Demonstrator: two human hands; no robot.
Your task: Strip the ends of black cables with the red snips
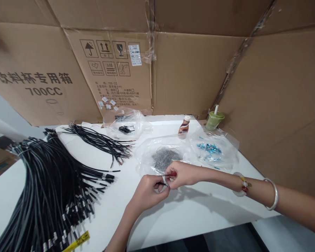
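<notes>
My left hand (148, 192) is closed, with the fingertips pinching a short, thin black cable piece (161, 183). My right hand (185, 174) meets it from the right, thumb and fingers closed around a red item (172, 174); a thin dark line runs from it towards the left hand, and its exact kind cannot be made out. The fingertips of both hands nearly touch. Just behind them lies an open clear bag (144, 154) holding a heap of tiny grey metal pieces (164, 159).
Thick bundles of black cables (39, 182) cover the left side, with a smaller cable bunch (102, 141) behind. Bags with black parts (126, 129) and blue pieces (210, 148) stand farther back, near a bottle (184, 127) and green cup (214, 119). Cardboard (186, 73) walls the table.
</notes>
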